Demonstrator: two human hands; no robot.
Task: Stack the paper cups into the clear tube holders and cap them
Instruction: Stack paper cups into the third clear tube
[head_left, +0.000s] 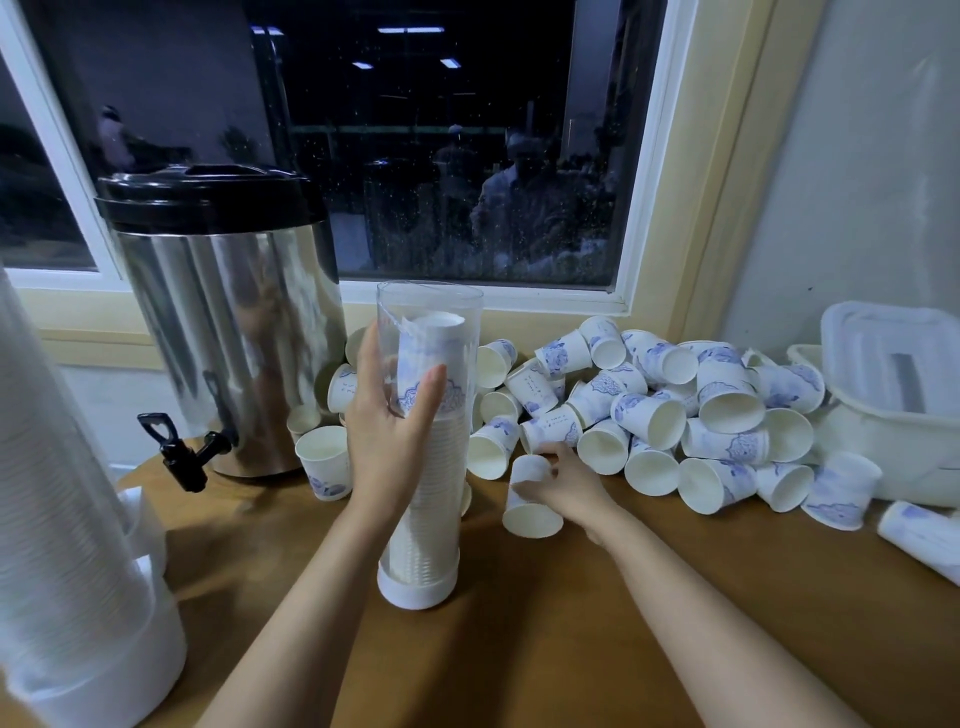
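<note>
1. My left hand (389, 415) is wrapping thumb and fingers round the clear tube (457, 332) at frame centre, steadying it upright for loading, I judge.
2. My right hand (563, 483) is curling round one paper cup (530, 512) on the table (571, 623), just right of the tube; probably the next one in.
3. The stack inside is reaching near the open, uncapped top.
4. Loose cups (727, 405) are lying heaped at centre right on the brown wood; a steel urn (228, 322) is standing at upper left, with a dark window (441, 156) behind.

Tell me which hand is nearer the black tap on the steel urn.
Left. The left hand holds the clear tube just right of the tap; the right hand grips a paper cup farther right, beside the cup pile.
</note>
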